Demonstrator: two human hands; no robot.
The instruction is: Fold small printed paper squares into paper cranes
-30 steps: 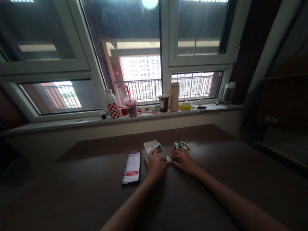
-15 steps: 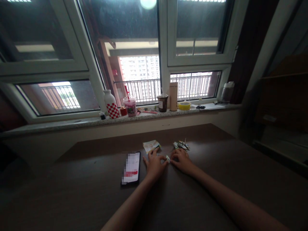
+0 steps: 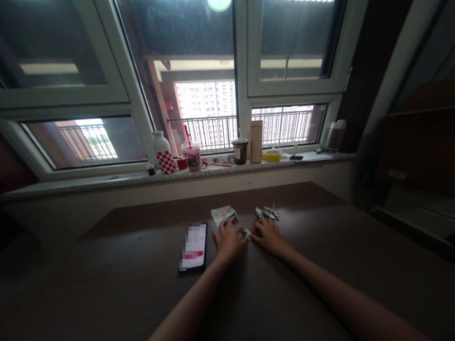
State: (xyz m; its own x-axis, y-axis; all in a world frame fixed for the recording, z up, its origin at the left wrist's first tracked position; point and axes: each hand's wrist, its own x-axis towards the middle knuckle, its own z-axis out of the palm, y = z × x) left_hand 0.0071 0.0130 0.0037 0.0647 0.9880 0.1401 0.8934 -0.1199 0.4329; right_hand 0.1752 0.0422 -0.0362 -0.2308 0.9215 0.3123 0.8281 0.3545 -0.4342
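Between my two hands is a small folded piece of paper (image 3: 248, 233), pale with green marks. My left hand (image 3: 229, 240) pinches its left side with thumb and index finger, the other fingers spread on the table. My right hand (image 3: 269, 236) pinches the right side, its fingers curled. Just beyond my left fingertips lies a stack of printed paper sheets (image 3: 222, 214). Past my right hand is a small heap of folded paper pieces (image 3: 267, 213). Left of my left hand, a phone (image 3: 194, 247) lies face up with its screen lit.
The brown table (image 3: 113, 284) meets a wall under a granite windowsill (image 3: 213, 172). On the sill stand a red-checked bottle (image 3: 164, 154), a pink drink cup (image 3: 192, 156), a dark drink cup (image 3: 240, 151), a tan flask (image 3: 256, 142), yellow tape (image 3: 272, 156) and scissors (image 3: 296, 157).
Both hands stay in nearly the same place, still pinching the small folded paper. The whole view has shifted very slightly.
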